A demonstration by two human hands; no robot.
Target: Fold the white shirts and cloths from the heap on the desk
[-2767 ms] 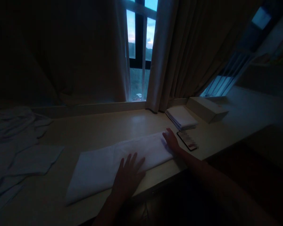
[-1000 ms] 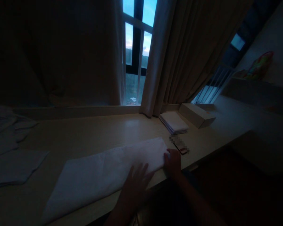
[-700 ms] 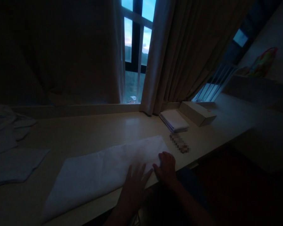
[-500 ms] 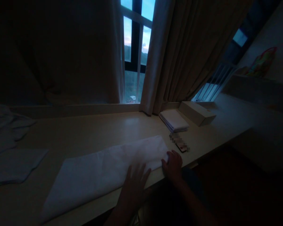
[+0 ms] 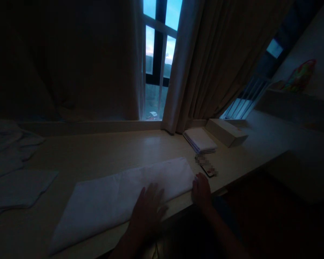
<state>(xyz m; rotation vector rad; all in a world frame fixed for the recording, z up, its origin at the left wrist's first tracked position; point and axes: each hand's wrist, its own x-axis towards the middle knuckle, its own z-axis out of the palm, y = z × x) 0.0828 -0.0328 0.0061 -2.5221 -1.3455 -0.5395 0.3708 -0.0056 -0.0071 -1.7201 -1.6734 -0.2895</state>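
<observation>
A long folded white cloth (image 5: 105, 198) lies flat along the front edge of the pale table (image 5: 118, 147). My left hand (image 5: 149, 205) rests palm down on the cloth's front part, right of its middle, fingers spread and slightly blurred. At the cloth's right end, my right hand (image 5: 202, 189) has its fingers closed on the corner. Just beyond that hand lies a phone-like object (image 5: 207, 168), partly pixelated. Behind it sits a neat stack of folded white cloth (image 5: 201, 139).
A pale box (image 5: 226, 132) stands at the back right, beside the folded stack. More white cloths (image 5: 18, 187) lie loosely at the far left. Curtains (image 5: 191, 72) hang behind the table around a window (image 5: 156, 57). The room is dim.
My left hand has shifted slightly left over the cloth. The fingers of my right hand are more closed at the cloth's corner. The view has moved a little.
</observation>
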